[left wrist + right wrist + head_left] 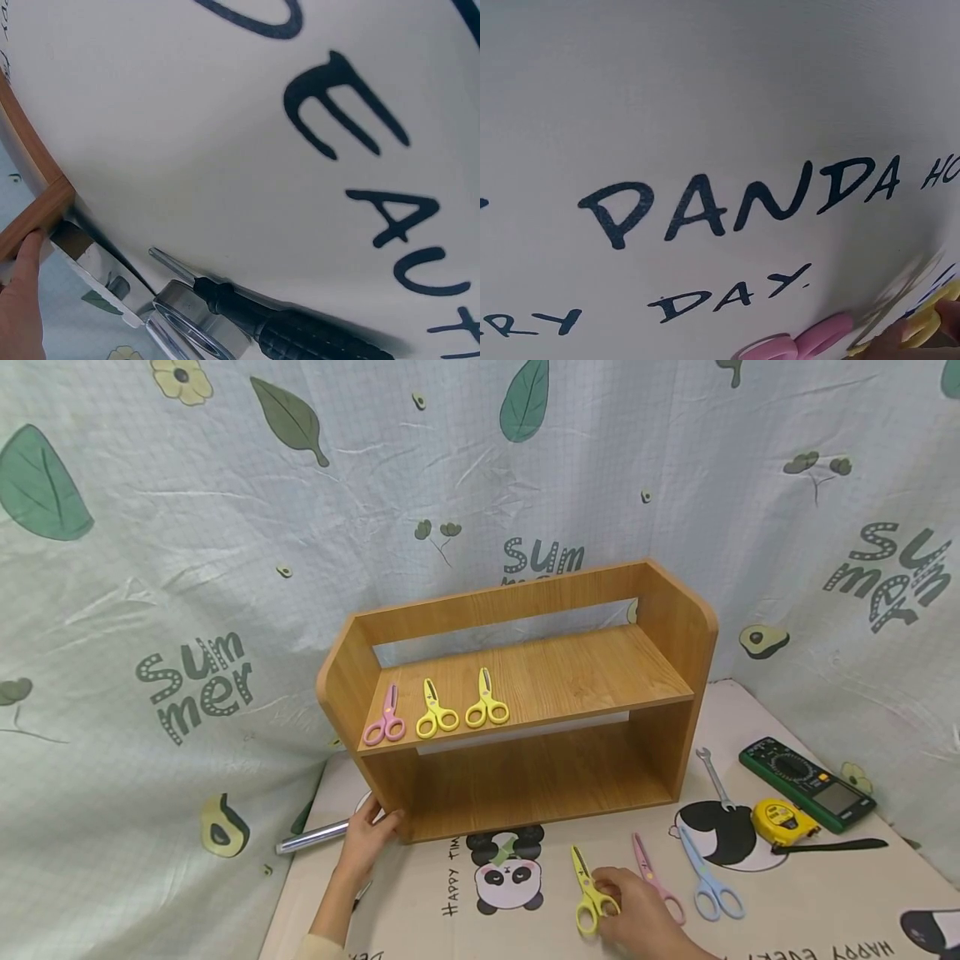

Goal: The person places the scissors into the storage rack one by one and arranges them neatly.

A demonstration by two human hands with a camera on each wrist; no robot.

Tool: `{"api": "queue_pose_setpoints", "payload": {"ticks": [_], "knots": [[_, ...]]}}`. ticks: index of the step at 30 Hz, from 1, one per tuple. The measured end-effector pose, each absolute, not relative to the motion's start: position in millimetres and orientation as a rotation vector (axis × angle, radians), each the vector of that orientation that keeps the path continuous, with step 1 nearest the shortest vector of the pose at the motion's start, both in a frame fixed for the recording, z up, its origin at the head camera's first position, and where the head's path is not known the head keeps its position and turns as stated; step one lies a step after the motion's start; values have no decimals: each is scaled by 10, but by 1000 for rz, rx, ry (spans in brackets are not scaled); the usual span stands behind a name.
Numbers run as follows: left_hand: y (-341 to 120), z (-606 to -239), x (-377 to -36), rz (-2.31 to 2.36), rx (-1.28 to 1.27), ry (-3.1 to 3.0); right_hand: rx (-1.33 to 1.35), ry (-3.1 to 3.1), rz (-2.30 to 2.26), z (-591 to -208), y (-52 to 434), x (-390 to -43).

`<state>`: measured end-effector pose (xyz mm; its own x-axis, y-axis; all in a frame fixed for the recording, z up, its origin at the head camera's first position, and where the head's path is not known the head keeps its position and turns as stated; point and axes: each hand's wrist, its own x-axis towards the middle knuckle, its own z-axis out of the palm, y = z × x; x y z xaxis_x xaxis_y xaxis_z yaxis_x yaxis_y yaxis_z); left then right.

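On the bench (420, 906), the right hand (641, 917) pinches the yellow scissors (586, 883) by a handle loop, finger and thumb closed on it, with pink scissors (645, 857) and blue scissors (703, 878) lying just beside that hand, on its right. The left hand (367, 837), its fingers loosely extended and only partly visible, touches the lower left front corner of the wooden shelf (585, 668), near a silvery tube (315, 837). On the upper tier, along the left part of its front edge, lie a pink pair (390, 710) and two yellow pairs (431, 695), side by side.
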<state>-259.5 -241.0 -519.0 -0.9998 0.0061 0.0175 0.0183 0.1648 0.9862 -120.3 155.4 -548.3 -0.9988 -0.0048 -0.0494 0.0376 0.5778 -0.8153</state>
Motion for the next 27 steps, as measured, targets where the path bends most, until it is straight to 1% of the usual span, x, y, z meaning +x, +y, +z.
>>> {"api": "queue_pose_setpoints", "payload": {"ticks": [3,6,12,16,19,22,27], "knots": [[-2414,-5194,-2600,-2014,-30,-2398,44,2779,-1391,-5487,1555,-1195],[-2416,-5193,-2595,-2009,-30,-2402,119,2749,-1396,-5477,1553,-1204],[-2414,-5201,-2601,-2022,-23,-2398,276,2655,-1538,-5349,1572,-1247],[-2411,-5216,-2605,-2026,-12,-2397,342,2552,-1672,-5151,1597,-1253],[-2410,-5219,-2607,-2028,-6,-2396,399,2482,-1735,-4929,1609,-1241],[-2406,-5210,-2607,-2032,-6,-2391,388,2427,-1812,-4686,1643,-1213],[-2403,-5204,-2595,-2020,-9,-2388,283,2389,-1873,-4305,1712,-1161]]}}
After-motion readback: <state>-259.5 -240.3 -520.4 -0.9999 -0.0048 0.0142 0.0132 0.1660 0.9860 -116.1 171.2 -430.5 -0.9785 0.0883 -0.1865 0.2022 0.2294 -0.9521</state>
